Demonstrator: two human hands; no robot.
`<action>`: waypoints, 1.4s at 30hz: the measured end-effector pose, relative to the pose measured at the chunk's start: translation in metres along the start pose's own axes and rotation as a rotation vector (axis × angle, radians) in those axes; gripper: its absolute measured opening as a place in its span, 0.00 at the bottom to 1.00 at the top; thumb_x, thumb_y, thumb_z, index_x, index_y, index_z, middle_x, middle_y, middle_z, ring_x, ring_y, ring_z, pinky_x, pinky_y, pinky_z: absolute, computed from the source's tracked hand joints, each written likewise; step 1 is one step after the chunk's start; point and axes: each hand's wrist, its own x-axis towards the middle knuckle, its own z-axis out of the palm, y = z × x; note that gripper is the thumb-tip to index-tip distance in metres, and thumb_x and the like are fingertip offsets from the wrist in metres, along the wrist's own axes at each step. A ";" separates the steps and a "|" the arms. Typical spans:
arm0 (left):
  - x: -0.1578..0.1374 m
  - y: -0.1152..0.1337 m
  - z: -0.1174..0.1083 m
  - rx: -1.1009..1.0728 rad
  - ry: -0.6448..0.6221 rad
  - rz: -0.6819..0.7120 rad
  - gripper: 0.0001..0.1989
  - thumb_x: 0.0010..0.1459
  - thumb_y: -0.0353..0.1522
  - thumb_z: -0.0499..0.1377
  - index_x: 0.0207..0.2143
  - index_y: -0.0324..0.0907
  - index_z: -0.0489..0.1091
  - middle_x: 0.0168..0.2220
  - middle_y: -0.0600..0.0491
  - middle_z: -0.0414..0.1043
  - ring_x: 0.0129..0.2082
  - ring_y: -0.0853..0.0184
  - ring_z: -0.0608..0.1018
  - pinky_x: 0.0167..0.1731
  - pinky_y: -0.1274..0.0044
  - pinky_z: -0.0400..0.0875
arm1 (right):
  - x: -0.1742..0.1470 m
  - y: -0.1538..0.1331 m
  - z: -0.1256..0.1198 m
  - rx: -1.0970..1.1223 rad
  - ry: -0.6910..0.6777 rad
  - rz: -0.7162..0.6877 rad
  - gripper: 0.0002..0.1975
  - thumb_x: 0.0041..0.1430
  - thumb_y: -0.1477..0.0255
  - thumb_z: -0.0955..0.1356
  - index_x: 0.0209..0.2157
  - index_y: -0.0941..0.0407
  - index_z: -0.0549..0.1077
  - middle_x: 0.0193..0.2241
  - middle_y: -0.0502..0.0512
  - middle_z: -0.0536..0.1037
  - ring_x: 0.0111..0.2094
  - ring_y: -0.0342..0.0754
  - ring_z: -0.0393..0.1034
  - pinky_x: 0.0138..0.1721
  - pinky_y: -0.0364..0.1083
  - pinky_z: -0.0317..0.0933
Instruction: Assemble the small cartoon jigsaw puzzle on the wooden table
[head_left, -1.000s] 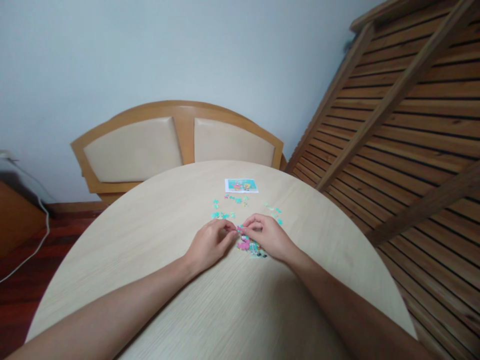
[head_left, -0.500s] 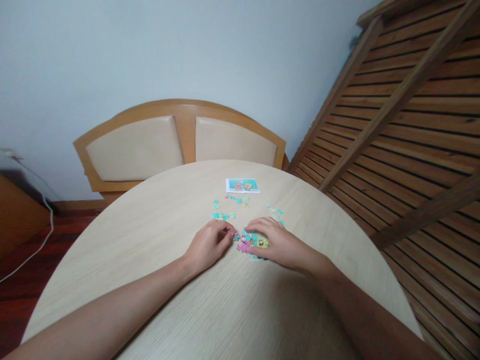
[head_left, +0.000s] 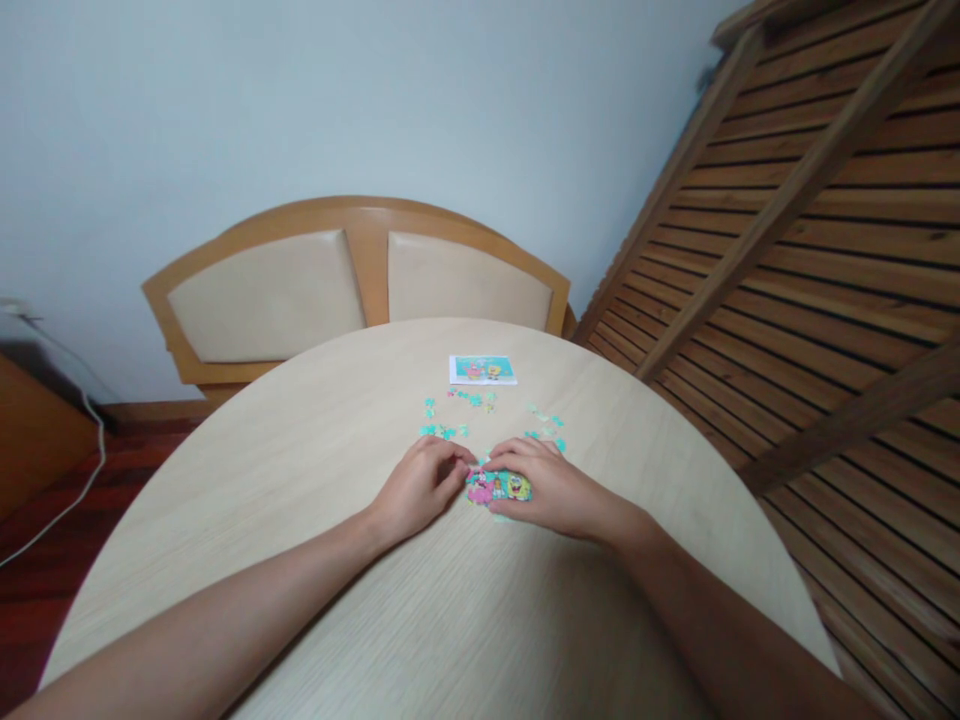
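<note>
A partly joined jigsaw puzzle [head_left: 498,487] with a pink figure and a yellow sponge figure lies flat on the table. At its upper left edge, my left hand [head_left: 421,489] has thumb and index finger closed on a small pink and teal puzzle piece [head_left: 472,471], mostly covered by the fingertips. My right hand [head_left: 546,486] arches over the right side of the puzzle, fingers at the top edge and thumb at the bottom, gripping it. Its palm hides the puzzle's right end.
Loose teal pieces [head_left: 442,432] are scattered beyond my left hand, more pieces [head_left: 475,399] farther back, and others [head_left: 553,422] beyond my right hand. A printed picture card [head_left: 483,370] lies behind them on the round table [head_left: 315,450]. A padded headboard [head_left: 367,265] and wooden slats [head_left: 795,250] stand around it.
My right hand and the puzzle have shifted slightly left, toward the piece in my left hand. The gap between that piece and the puzzle has closed.
</note>
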 end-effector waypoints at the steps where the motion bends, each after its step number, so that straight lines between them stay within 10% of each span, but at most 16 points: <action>1: 0.000 0.000 0.000 0.004 -0.005 -0.006 0.09 0.64 0.31 0.56 0.41 0.43 0.76 0.38 0.50 0.78 0.44 0.60 0.75 0.47 0.69 0.68 | 0.000 0.000 0.000 -0.003 0.001 -0.004 0.19 0.57 0.63 0.74 0.50 0.49 0.77 0.49 0.56 0.76 0.53 0.56 0.67 0.57 0.55 0.54; 22: 0.004 -0.003 0.003 -0.033 0.020 -0.025 0.08 0.64 0.33 0.57 0.37 0.43 0.76 0.36 0.50 0.76 0.43 0.60 0.75 0.44 0.70 0.69 | 0.004 0.001 0.010 0.043 0.116 0.002 0.13 0.62 0.63 0.71 0.48 0.50 0.77 0.46 0.56 0.79 0.51 0.55 0.69 0.53 0.54 0.55; 35: 0.002 -0.001 0.001 -0.180 0.029 -0.038 0.08 0.64 0.35 0.57 0.38 0.41 0.73 0.36 0.50 0.77 0.38 0.63 0.77 0.40 0.72 0.70 | 0.019 -0.008 0.033 0.600 0.300 0.219 0.07 0.61 0.66 0.71 0.35 0.55 0.77 0.33 0.53 0.83 0.36 0.50 0.78 0.39 0.47 0.69; 42: 0.001 -0.002 -0.002 -0.031 0.028 -0.004 0.09 0.64 0.33 0.57 0.37 0.44 0.78 0.36 0.50 0.79 0.41 0.60 0.76 0.45 0.69 0.69 | 0.013 -0.004 0.024 0.161 0.253 0.069 0.03 0.61 0.71 0.70 0.35 0.52 0.79 0.35 0.52 0.82 0.42 0.52 0.74 0.47 0.51 0.62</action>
